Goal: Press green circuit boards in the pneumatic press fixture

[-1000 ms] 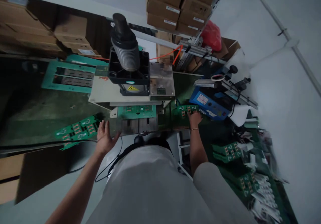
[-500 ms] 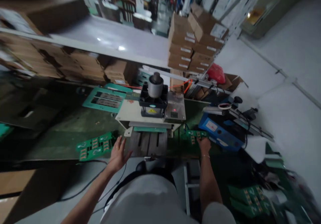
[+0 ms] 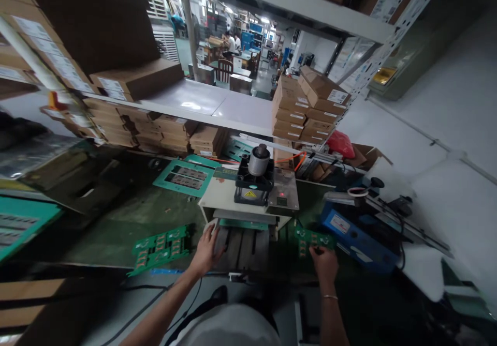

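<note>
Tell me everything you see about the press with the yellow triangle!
The press stands upright on the dark green bench. Its cream housing looks like painted metal; above it sits a black block bearing the yellow triangle and a silvery ribbed cylinder with a dark cap. On the right, a silvery metal box has a red light lit. A green strip shows under the front, above a slotted metal plate. The left grip is by the plate's left edge; I can't tell whether it touches.

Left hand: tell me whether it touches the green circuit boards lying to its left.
Apart. The head view shows a strip of dark bench between the left hand and the near end of the green circuit boards.
</note>
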Demonstrator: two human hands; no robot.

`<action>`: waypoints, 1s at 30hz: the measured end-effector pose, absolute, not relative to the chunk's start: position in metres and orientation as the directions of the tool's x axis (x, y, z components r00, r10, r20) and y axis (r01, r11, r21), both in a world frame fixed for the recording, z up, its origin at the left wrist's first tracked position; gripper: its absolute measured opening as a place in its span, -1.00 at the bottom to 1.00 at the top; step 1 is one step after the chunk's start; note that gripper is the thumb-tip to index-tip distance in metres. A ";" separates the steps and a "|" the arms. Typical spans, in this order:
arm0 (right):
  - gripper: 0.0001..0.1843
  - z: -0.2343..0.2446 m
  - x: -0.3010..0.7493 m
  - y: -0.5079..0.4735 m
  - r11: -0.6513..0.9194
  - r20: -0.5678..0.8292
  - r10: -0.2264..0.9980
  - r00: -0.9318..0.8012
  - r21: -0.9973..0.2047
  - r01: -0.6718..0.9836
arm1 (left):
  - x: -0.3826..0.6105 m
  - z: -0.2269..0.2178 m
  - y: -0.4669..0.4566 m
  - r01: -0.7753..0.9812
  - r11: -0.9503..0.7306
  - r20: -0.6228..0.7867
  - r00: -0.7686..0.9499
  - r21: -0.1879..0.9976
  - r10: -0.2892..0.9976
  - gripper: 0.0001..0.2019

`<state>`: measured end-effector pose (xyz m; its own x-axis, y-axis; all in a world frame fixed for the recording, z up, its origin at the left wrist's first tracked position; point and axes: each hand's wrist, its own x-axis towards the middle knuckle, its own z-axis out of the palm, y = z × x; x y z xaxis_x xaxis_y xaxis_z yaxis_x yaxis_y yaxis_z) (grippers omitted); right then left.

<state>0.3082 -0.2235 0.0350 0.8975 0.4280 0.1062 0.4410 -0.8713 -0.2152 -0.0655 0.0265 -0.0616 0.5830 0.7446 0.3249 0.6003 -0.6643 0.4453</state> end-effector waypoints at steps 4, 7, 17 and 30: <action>-0.66 0.037 0.291 -0.220 -0.859 0.117 0.456 0.883 -0.201 0.470 | -0.060 -0.061 0.033 0.595 -0.672 0.315 0.599 0.440 0.737 -0.31; -0.68 0.040 0.281 -0.218 -0.855 0.125 0.464 0.877 -0.195 0.480 | -0.058 -0.062 0.038 0.585 -0.684 0.305 0.619 0.435 0.724 -0.36; -0.69 0.038 0.263 -0.217 -0.821 0.147 0.497 0.855 -0.238 0.519 | -0.058 -0.058 0.047 0.581 -0.713 0.244 0.681 0.393 0.690 -0.50; -0.65 0.047 0.260 -0.212 -0.728 0.219 0.586 0.780 -0.280 0.626 | -0.009 -0.028 0.022 0.442 -0.808 -0.136 0.895 0.391 0.424 -0.29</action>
<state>0.2602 -0.2121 0.0466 0.7799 0.5862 0.2193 0.6258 -0.7279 -0.2802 -0.0091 0.0220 -0.0285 0.8954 0.4240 -0.1358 0.4417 -0.8075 0.3910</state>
